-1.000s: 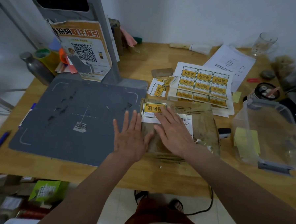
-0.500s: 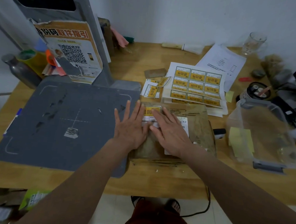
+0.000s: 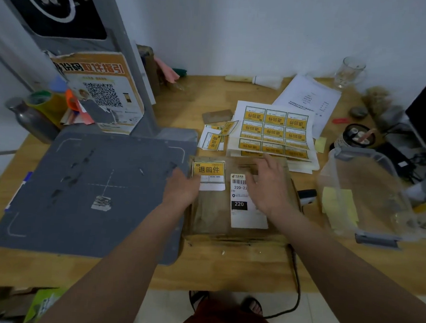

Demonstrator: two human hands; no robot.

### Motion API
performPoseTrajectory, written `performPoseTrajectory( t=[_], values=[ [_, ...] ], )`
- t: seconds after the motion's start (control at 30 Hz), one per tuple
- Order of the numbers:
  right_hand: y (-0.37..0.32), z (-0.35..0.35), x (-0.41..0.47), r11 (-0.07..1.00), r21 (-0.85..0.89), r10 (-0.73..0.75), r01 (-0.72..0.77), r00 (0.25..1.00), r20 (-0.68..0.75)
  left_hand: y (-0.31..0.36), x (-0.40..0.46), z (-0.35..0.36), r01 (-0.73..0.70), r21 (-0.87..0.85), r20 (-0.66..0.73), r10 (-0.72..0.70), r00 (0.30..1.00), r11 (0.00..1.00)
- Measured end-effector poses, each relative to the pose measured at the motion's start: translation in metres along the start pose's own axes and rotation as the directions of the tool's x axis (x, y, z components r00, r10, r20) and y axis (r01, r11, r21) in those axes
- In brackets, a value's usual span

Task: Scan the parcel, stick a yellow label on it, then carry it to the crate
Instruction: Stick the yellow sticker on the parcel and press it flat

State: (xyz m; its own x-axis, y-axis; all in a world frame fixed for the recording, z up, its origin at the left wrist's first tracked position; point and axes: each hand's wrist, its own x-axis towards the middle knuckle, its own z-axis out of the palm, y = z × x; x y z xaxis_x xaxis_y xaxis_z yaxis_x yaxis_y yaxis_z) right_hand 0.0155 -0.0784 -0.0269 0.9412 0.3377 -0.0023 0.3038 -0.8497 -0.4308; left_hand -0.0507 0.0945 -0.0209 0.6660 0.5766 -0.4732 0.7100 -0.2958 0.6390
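Parcel (image 3: 212, 210) labelled yellow, hands (image 3: 181, 189) (image 3: 267, 186) — resting atop

Brown paper-wrapped parcel (image 3: 214, 210) lying flat on the table under and between the fingers of both hands, yellow label (image 3: 208, 170) stuck flat at its far left corner just beyond the left fingers, white barcode slip (image 3: 241, 207) beside the right fingers
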Motion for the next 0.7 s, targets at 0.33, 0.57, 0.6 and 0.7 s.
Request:
performPoseTrajectory(
  t=[0.33, 0.57, 0.6, 0.7],
  values=[
    [0.042, -0.01, -0.013, 0.911, 0.213, 0.341, -0.353, 0.935, 0.096, -0.011, -0.022, 0.01, 0.112, -0.151, 0.131, -0.092, 0.987, 0.982],
    [0.05, -0.022, -0.026, 0.834, 0.227, 0.457, -0.504, 0.86, 0.229, -0.037, -0.041, 0.018, 0.366, -0.476, 0.3, -0.244, 0.922, 0.8],
    [0.05, -0.022, -0.027, 0.831, 0.25, 0.45, -0.496, 0.865, 0.222, -0.037, -0.045, 0.018, 0.365, -0.493, 0.304, -0.237, 0.923, 0.79],
    [0.048, -0.031, -0.029, 0.822, 0.299, 0.439, -0.486, 0.873, 0.211, -0.032, -0.056, 0.018, 0.346, -0.517, 0.291, -0.219, 0.931, 0.783]
  ],
)
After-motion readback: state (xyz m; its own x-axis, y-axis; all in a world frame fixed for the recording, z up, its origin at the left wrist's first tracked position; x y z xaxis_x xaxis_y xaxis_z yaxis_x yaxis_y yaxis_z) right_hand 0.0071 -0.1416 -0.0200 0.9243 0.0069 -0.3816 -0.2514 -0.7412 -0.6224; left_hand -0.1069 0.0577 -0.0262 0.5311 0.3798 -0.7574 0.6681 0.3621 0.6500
